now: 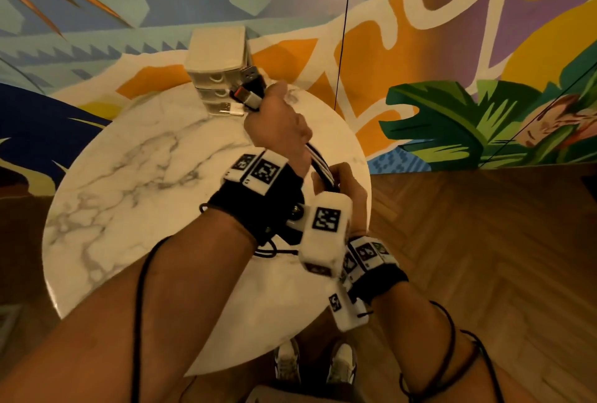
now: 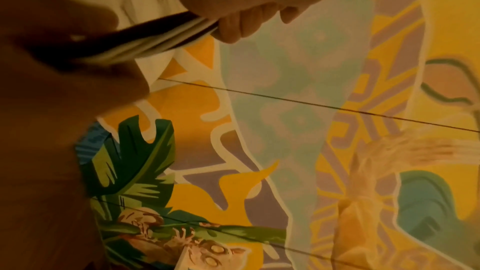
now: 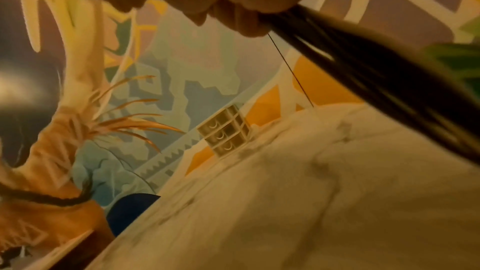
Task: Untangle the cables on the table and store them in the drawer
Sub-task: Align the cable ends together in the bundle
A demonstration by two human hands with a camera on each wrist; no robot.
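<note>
The right hand (image 1: 342, 183) grips the cables (image 1: 319, 165) low, the left hand (image 1: 277, 125) grips them higher — bundle slanting plugs-first toward the drawer (image 1: 214, 79) at the table's (image 1: 129, 176) far edge, left hand nearer.

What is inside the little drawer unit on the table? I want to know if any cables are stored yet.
Nothing can be told: all three drawers of the drawer unit are closed. The cables are outside, bundled in the left hand and right hand.

Round marble table (image 1: 135, 176) bears a 3-drawer unit (image 1: 218, 57).
</note>
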